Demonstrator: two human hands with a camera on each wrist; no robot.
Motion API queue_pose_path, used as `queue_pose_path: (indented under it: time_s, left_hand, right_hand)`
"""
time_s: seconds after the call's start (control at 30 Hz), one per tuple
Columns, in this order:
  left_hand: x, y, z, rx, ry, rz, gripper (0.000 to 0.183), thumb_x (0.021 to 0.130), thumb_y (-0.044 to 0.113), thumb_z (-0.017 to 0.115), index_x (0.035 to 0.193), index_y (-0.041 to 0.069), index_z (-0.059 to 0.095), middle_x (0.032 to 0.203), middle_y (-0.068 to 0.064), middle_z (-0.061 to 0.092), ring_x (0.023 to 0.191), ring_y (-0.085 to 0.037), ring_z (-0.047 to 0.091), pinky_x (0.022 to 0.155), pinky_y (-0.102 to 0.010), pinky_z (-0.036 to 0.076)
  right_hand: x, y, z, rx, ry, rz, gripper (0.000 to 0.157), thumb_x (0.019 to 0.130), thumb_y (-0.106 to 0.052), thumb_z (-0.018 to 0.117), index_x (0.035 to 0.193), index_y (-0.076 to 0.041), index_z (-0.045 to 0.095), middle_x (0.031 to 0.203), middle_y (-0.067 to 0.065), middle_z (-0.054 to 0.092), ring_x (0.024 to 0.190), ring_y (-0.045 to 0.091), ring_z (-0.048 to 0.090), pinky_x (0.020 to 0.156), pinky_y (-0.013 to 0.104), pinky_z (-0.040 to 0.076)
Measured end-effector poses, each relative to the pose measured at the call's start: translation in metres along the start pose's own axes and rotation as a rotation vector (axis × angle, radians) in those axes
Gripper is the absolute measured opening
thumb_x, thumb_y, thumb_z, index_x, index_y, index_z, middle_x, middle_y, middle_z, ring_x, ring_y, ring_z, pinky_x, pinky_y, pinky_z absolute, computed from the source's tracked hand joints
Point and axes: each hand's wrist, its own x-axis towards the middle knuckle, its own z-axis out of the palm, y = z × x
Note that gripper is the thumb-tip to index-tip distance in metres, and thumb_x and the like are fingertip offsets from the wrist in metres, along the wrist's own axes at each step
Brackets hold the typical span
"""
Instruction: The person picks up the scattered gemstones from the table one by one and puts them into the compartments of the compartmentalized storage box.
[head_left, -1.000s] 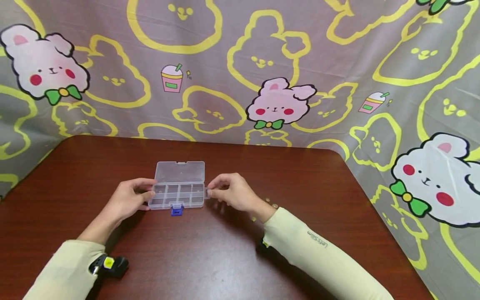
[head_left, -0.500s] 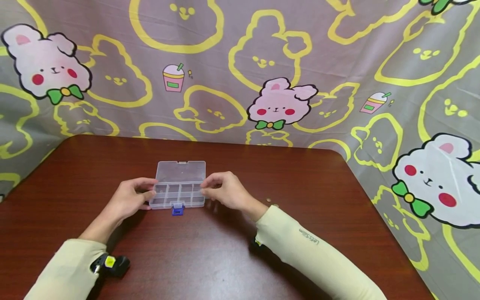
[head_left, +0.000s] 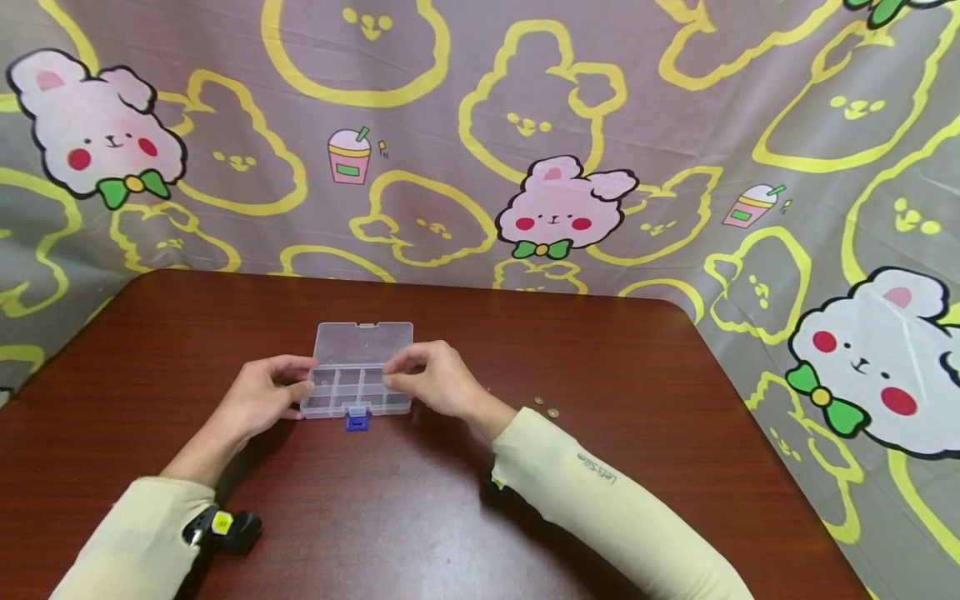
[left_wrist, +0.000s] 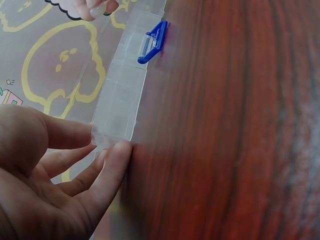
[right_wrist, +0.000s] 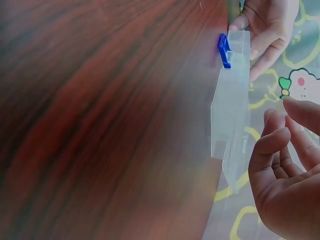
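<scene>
A clear plastic compartment box (head_left: 337, 404) with a blue latch (head_left: 357, 421) sits on the table with its lid (head_left: 365, 343) raised behind it. My left hand (head_left: 266, 392) grips the box's left end between thumb and fingers. My right hand (head_left: 435, 379) is over the right-hand compartments, thumb and fingertips close together. In the left wrist view, a small pale piece (left_wrist: 97, 11) shows at the right fingertips; I cannot tell what kind of thing it is. The right wrist view shows the right hand's fingers (right_wrist: 272, 142) curled beside the box.
Two small brownish discs (head_left: 552, 413) lie on the dark wooden table (head_left: 615, 358) to the right of the right wrist. A patterned curtain (head_left: 420, 133) hangs behind the table's far edge.
My right hand has moved left from the box's right end to over its right compartments. The left hand keeps its grip and the box stays in place.
</scene>
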Motion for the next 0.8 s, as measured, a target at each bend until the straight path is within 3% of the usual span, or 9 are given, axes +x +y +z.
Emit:
queue_pose_path:
  time_s: [0.2, 0.4, 0.63, 0.8]
  left_hand:
    - [0.0, 0.0, 0.0, -0.003, -0.004, -0.014, 0.038, 0.097, -0.003, 0.06, 0.133, -0.012, 0.054, 0.12, -0.031, 0.058, 0.088, -0.024, 0.062, 0.063, -0.032, 0.06]
    - [-0.001, 0.0, 0.0, -0.004, -0.002, -0.025, 0.038, 0.097, -0.002, 0.06, 0.134, -0.012, 0.054, 0.12, -0.031, 0.057, 0.088, -0.025, 0.062, 0.063, -0.032, 0.06]
    - [-0.001, 0.001, 0.001, -0.012, -0.003, -0.028, 0.038, 0.097, -0.003, 0.06, 0.133, -0.012, 0.054, 0.12, -0.031, 0.058, 0.088, -0.025, 0.061, 0.063, -0.032, 0.06]
    - [-0.001, 0.002, 0.0, -0.004, 0.004, -0.028, 0.038, 0.097, -0.002, 0.06, 0.133, -0.012, 0.054, 0.12, -0.031, 0.058, 0.089, -0.026, 0.061, 0.063, -0.032, 0.06]
  right_hand:
    - [0.005, 0.0, 0.006, 0.033, -0.015, 0.019, 0.009, 0.088, -0.004, 0.076, 0.096, 0.0, 0.076, 0.08, 0.003, 0.072, 0.065, 0.031, 0.064, 0.054, 0.02, 0.049]
    - [0.009, -0.002, 0.012, 0.029, -0.004, 0.036, 0.007, 0.088, -0.006, 0.077, 0.095, -0.004, 0.077, 0.077, -0.003, 0.07, 0.058, 0.023, 0.06, 0.05, 0.021, 0.045]
    - [0.013, -0.002, 0.017, 0.015, 0.01, 0.065, 0.005, 0.088, -0.008, 0.078, 0.093, -0.007, 0.078, 0.076, -0.004, 0.07, 0.06, 0.029, 0.065, 0.05, 0.023, 0.05]
    - [0.016, -0.003, 0.02, -0.001, 0.01, 0.072, 0.006, 0.089, -0.01, 0.078, 0.094, -0.007, 0.078, 0.077, -0.004, 0.07, 0.057, 0.024, 0.064, 0.049, 0.024, 0.05]
